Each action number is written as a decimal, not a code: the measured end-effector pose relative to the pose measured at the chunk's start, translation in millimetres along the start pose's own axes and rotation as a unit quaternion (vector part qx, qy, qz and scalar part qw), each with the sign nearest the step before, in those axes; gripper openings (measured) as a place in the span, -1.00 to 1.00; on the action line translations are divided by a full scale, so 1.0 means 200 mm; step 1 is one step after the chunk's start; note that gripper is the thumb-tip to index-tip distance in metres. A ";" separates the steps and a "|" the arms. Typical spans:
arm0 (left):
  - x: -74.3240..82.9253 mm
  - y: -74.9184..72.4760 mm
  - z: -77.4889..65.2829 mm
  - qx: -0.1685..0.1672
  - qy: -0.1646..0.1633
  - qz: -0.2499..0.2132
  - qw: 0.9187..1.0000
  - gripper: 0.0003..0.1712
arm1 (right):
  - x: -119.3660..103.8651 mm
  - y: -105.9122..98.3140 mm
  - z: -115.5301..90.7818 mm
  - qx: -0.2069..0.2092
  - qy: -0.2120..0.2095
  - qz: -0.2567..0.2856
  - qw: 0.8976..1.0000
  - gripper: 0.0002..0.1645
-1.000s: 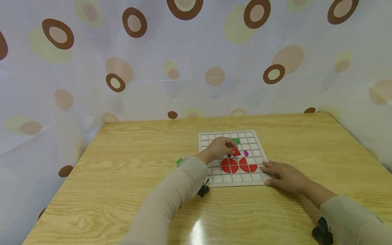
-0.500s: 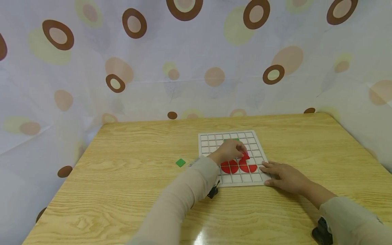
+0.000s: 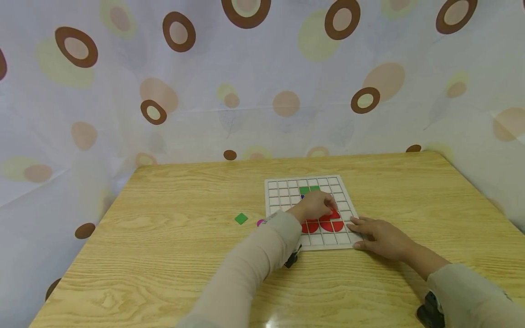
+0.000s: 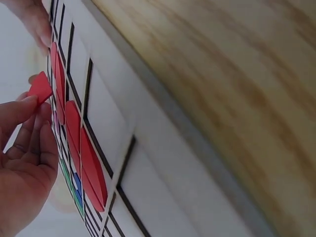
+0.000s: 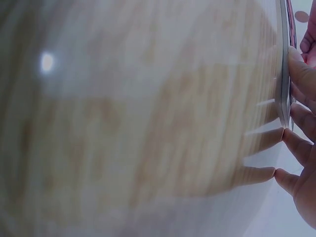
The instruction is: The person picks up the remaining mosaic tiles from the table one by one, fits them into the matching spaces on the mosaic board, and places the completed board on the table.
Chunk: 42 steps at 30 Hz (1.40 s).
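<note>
My left hand (image 3: 316,205) pinches a red quarter-circle piece (image 4: 41,88) between thumb and fingers, just over the white grid board (image 3: 324,240). In the left wrist view the piece is tilted and looks apart from the board. Under the hand lie red pieces (image 3: 331,226) in rounded groups, partly hidden by the fingers. Farther back on the board are green squares (image 3: 308,189) and a bit of blue (image 3: 303,197), mostly covered. My right hand (image 3: 379,237) rests at the board's right edge, its fingers spread, touching the board and the table (image 5: 148,123).
Left of the board a green square (image 3: 241,218) lies on the wooden table. A magenta piece (image 3: 260,222) shows beside the left sleeve (image 3: 262,255), partly hidden by it. A patterned cloth (image 3: 254,136) hangs behind the table.
My left hand has moved right and slightly toward me with the red piece, over the right-hand red group. The magenta piece on the table has come into sight. My right hand stays put.
</note>
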State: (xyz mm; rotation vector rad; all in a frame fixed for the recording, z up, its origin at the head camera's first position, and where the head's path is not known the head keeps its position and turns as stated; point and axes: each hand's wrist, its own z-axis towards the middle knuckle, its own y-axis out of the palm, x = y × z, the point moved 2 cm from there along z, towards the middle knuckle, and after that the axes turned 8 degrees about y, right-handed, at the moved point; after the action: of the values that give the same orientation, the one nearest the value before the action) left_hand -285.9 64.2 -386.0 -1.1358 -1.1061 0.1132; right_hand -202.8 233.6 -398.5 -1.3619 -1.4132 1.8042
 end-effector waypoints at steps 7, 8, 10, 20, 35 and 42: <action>0.03 0.02 0.01 -0.010 -0.007 0.025 1.000 -0.87 | 0.00 0.00 0.00 -0.002 0.004 0.003 1.000 -0.30; 0.03 0.02 0.01 -0.009 -0.008 0.030 0.999 -0.87 | 0.00 0.00 0.00 -0.001 0.003 0.003 1.000 -0.30; 0.04 0.03 0.01 -0.010 -0.011 0.039 0.999 -0.87 | 0.00 -0.01 0.00 0.001 0.001 0.004 1.000 -0.31; 0.04 0.04 0.02 -0.014 -0.023 0.073 0.997 -0.89 | -0.01 -0.01 0.00 -0.003 0.004 0.001 1.000 -0.31; 0.06 0.05 0.03 -0.021 -0.037 0.130 0.991 -0.86 | 0.00 -0.01 0.00 -0.004 0.003 0.006 1.000 -0.31; 0.06 0.05 0.04 -0.032 -0.033 0.155 0.987 -0.81 | 0.00 -0.01 0.01 -0.004 0.006 0.006 1.000 -0.31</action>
State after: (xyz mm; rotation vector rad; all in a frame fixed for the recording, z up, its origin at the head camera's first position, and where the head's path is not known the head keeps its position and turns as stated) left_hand -280.9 81.9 -386.5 -1.3652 -0.9906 0.3627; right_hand -203.7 232.8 -397.0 -1.3840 -1.4102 1.7976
